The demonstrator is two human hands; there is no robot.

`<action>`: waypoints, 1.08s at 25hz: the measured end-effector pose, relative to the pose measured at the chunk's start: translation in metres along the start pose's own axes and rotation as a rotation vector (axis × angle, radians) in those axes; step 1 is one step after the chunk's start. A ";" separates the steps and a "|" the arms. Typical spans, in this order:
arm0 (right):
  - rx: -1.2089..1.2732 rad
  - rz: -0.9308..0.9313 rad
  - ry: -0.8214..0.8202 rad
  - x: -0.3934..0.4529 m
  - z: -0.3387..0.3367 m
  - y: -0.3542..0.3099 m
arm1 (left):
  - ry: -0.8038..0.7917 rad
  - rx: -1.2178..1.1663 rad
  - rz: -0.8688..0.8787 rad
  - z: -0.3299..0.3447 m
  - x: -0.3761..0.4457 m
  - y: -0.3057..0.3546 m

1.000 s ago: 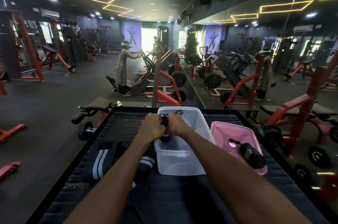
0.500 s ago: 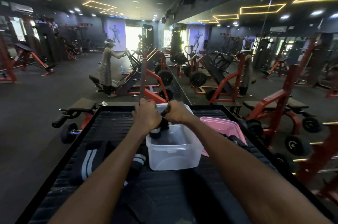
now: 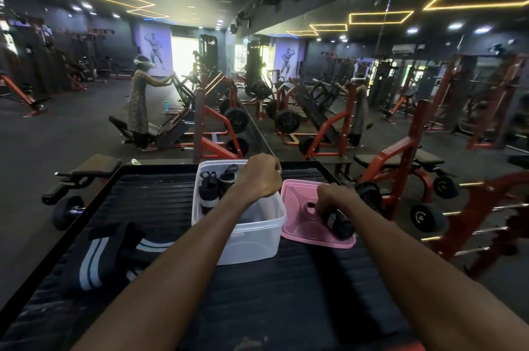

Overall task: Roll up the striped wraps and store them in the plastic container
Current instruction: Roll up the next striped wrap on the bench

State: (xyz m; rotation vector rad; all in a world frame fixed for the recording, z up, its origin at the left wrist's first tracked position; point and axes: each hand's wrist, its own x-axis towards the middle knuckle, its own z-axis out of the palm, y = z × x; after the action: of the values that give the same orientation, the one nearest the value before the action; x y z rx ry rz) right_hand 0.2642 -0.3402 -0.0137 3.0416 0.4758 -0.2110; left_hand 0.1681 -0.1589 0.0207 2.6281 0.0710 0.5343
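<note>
Flanking mirrors [image 3: 372,78], black ribbed table [image 3: 160,201]

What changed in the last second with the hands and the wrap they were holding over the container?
The rolled wrap has been let go and now stands inside the clear container. The right hand moved right to the pink lid and grips the dark roll lying on it. The left hand stays over the container, curled, apparently holding nothing. The unrolled striped wraps, container and lid stayed put.

Black ribbed table [image 3: 160,204], clear plastic container [image 3: 252,239], pink lid [image 3: 297,224], unrolled striped wraps [image 3: 94,259]
</note>
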 end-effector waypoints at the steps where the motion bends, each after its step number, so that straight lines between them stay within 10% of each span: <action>1: -0.012 0.007 -0.019 0.000 0.006 0.007 | -0.008 0.000 0.006 0.005 0.001 0.002; 15: 0.884 -0.187 0.169 -0.012 -0.050 -0.019 | 0.000 -0.149 0.011 -0.011 -0.004 -0.014; 27: 0.664 -0.389 0.167 -0.009 -0.054 -0.127 | 0.113 0.110 -0.145 -0.065 -0.026 -0.084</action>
State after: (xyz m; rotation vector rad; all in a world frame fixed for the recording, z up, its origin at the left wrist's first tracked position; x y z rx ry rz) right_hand 0.2237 -0.2175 0.0363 3.5789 1.2366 -0.1527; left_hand 0.1230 -0.0595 0.0275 2.6701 0.3322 0.6439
